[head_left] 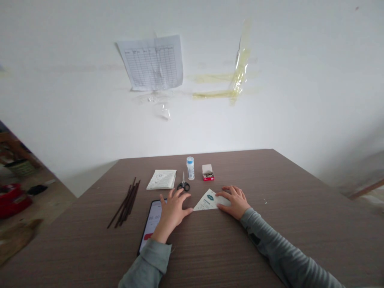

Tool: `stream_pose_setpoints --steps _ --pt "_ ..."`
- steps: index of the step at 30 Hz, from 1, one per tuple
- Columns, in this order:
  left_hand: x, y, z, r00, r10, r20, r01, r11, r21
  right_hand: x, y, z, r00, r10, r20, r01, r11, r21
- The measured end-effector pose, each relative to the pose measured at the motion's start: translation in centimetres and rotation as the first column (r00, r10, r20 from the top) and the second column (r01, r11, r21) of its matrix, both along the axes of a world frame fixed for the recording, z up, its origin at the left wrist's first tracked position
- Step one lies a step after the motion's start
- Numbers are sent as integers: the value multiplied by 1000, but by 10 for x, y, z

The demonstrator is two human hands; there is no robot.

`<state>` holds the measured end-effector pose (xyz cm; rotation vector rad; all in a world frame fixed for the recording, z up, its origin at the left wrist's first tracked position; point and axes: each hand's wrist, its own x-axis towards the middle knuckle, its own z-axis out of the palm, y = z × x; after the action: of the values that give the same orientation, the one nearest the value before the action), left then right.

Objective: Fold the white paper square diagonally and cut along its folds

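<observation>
My left hand [174,210] lies flat on the brown wood-grain table [240,224], its fingers spread. Its heel partly covers a black smartphone [151,224] showing a timer-like screen with a red button. Its thumb reaches toward the left tip of a folded white paper triangle [208,201] with printing and a green emblem. My right hand [234,201] rests on the paper's right end, hiding that corner. Black-handled scissors [183,185] lie above the paper. Nearby are a white paper packet [162,179] and a bundle of thin dark sticks [126,202].
A small bottle with a blue cap [190,168] and a small red box [208,173] stand near the table's far edge, in front of a white wall. A gridded paper sheet [151,62] and tape residue mark the wall. The table edge drops to a cluttered floor at left.
</observation>
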<state>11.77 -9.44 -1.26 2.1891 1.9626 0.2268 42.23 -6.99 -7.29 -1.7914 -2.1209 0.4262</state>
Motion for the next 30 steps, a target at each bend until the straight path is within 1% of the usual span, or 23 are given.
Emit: stream_pose_setpoints --steps 2,4,12,14,17,22,25,30 --pt "0 0 2 1000 6 -22 -7 1000 -26 1 1 -2 1000 6 1 -6 1000 4" --pt "0 0 3 1000 5 -24 -5 1000 -24 2 3 -5 1000 4 3 -4 1000 13" --pt "3 1 0 999 -25 48 24 999 23 2 3 -12 1000 26 14 -27 999 27" --pt "11 0 1 998 -33 61 31 999 33 1 3 -11 1000 25 17 -26 999 36" --pt "30 -1 1 993 -72 95 67 996 55 0 3 -9 999 16 32 -18 999 48" --pt "61 3 -5 985 -124 117 123 992 18 -6 -4 -8 999 -12 33 8 995 103" --pt "68 7 -10 985 -119 126 120 993 5 -11 -9 -9 999 -43 23 40 989 140" --pt "69 11 -14 984 -91 150 94 996 -11 -15 -11 -6 999 -46 14 44 991 127"
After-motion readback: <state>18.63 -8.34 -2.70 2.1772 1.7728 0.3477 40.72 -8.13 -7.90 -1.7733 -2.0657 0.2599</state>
